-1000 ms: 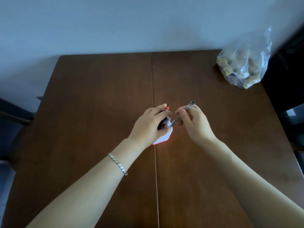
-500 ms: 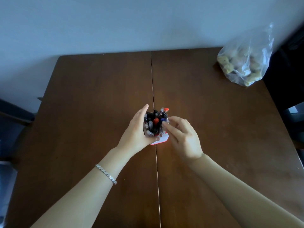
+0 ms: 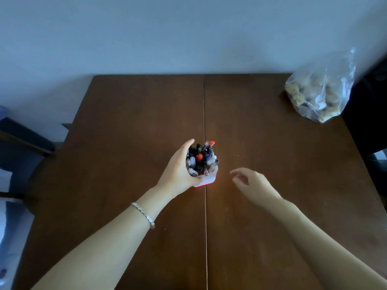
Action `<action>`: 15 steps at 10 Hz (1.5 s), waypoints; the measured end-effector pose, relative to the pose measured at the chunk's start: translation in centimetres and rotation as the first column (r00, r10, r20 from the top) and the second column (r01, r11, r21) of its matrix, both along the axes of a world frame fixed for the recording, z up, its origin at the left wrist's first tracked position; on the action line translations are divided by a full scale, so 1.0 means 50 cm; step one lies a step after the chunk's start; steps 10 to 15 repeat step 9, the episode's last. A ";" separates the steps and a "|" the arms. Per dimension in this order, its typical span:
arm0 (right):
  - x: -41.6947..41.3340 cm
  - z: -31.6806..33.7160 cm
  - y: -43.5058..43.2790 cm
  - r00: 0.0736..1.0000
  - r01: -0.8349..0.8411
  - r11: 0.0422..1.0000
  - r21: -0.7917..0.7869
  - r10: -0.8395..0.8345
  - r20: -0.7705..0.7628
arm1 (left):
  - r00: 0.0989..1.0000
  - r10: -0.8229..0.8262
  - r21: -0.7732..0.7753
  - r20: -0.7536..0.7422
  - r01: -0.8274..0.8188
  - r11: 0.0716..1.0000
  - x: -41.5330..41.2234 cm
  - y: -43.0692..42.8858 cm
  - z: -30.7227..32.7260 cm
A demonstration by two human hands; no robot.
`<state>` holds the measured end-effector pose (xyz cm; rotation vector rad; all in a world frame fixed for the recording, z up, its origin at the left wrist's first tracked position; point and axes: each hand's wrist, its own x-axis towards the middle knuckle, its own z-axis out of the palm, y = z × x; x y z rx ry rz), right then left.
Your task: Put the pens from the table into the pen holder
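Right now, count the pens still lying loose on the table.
0. Every visible pen stands bunched in the pen holder, which the left hand cups. The right hand is empty. The arms might hide one.

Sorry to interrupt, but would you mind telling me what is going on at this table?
A person is putting pens into a pen holder that stands near the middle of a brown table. The left hand is wrapped around the holder, which is packed with pens standing upright. The right hand hovers open and empty just to its right, touching nothing. No loose pens show on the table; only a clear plastic bag sits at the far right corner.
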<state>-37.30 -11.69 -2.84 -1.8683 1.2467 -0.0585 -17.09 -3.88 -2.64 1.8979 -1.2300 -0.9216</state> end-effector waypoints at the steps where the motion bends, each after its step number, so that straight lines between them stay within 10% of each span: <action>1: -0.002 -0.009 -0.009 0.989 -0.064 0.996 0.060 0.071 -0.132 | 0.998 0.018 0.010 0.064 -0.019 1.000 0.061 0.014 0.018; 6: 0.073 0.034 0.026 0.934 -0.132 0.990 0.046 0.139 -0.330 | 0.983 -0.156 0.156 0.101 0.139 0.978 0.265 0.010 0.040; 9: 0.091 0.061 0.050 0.915 -0.138 0.990 0.018 0.135 -0.381 | 0.874 -0.089 -0.162 0.478 0.187 0.969 0.183 0.076 0.047; 15: 0.091 0.061 0.050 0.915 -0.138 0.990 0.018 0.135 -0.381 | 0.874 -0.089 -0.162 0.478 0.187 0.969 0.183 0.076 0.047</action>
